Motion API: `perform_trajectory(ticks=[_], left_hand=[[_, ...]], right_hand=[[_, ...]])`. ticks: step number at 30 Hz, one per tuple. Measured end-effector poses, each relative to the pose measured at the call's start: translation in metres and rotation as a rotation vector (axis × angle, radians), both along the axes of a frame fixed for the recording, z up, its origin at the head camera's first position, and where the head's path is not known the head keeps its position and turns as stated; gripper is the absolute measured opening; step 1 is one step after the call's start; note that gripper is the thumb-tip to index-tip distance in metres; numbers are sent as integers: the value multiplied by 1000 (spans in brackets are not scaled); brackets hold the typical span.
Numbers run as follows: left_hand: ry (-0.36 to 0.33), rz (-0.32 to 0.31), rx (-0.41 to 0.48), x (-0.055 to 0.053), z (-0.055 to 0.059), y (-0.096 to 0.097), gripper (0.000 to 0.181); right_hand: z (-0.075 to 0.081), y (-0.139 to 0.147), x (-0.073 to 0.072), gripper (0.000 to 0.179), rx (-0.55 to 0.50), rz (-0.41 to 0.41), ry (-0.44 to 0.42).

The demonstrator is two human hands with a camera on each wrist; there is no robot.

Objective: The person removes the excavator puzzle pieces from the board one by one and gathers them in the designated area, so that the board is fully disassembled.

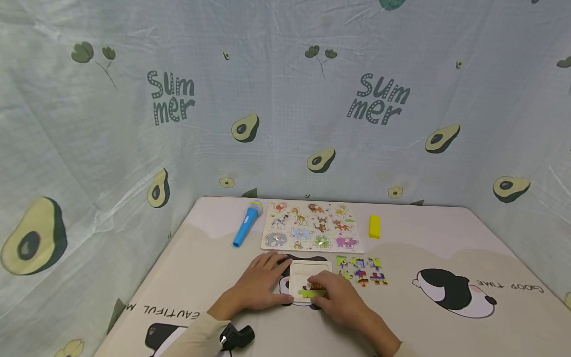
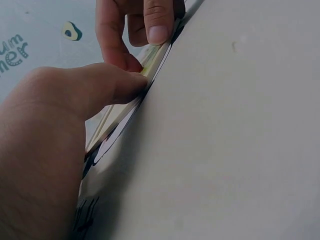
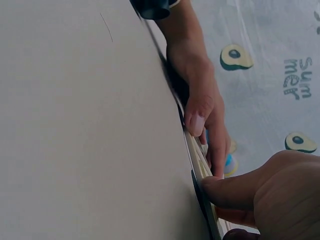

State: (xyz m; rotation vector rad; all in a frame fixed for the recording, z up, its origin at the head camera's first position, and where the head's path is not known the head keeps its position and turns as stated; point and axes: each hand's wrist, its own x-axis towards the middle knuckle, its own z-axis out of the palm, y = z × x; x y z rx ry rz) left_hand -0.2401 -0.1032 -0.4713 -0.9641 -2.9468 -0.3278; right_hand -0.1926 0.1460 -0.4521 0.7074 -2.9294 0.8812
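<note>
A shallow wooden puzzle tray [image 1: 296, 277] lies on the table in the head view. My left hand [image 1: 263, 283] rests along its left side, fingers spread, thumb at the lower left corner. Over the tray's lower right part is my right hand [image 1: 341, 297], forefinger and thumb bent around a green and yellow jigsaw piece [image 1: 307, 293]. A reddish-brown part of the picture shows beneath that forefinger; the palm hides the rest. In the left wrist view the right thumb [image 2: 158, 34] is at the tray's edge. Several loose colourful jigsaw pieces [image 1: 360, 270] lie right of the tray.
Behind the tray lies an animal peg puzzle board [image 1: 312, 248]. A blue toy microphone [image 1: 245, 228] is at its left, a yellow block [image 1: 374, 226] at its right. A black device [image 1: 236, 337] sits by the left wrist. Patterned cloth [image 1: 276, 163] hangs around the table.
</note>
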Motion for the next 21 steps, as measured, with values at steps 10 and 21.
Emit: perform_trajectory(ticks=[10, 21], left_hand=[[-12, 1, 4, 1, 1, 0, 91], [-2, 3, 3, 1, 1, 0, 90]], right_hand=[[2, -2, 0, 32, 41, -22, -22], [0, -3, -1, 18, 46, -35, -16]])
